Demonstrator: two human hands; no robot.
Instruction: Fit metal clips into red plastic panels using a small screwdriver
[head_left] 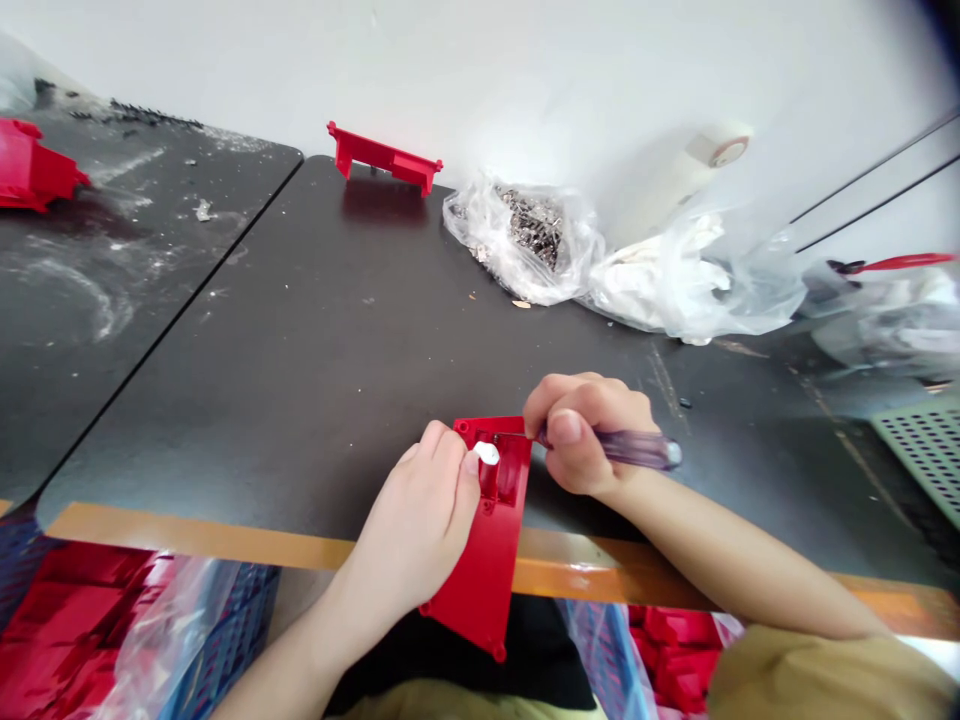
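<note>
- The red, tapering plastic panel (484, 570) is between the hands, overhanging the near edge of the dark desk (300, 370).
- The left hand (420, 510) has its fingers closed on a small white piece (487, 453) at the panel's recessed far end.
- The right hand (592, 430) is curled round a screwdriver with a clear purple handle (637, 449), its thin shaft reaching into that recess.
- The work looks partway along: piece and tool are both at the recess, but neither is released. Whether anything is fastened there, I cannot tell.
- Beyond the hands are a red plastic frame (386, 160) and a clear bag of small metal parts (536, 230).
- More red parts (67, 610) fill a crate below the left hand; their state is unclear.
</note>
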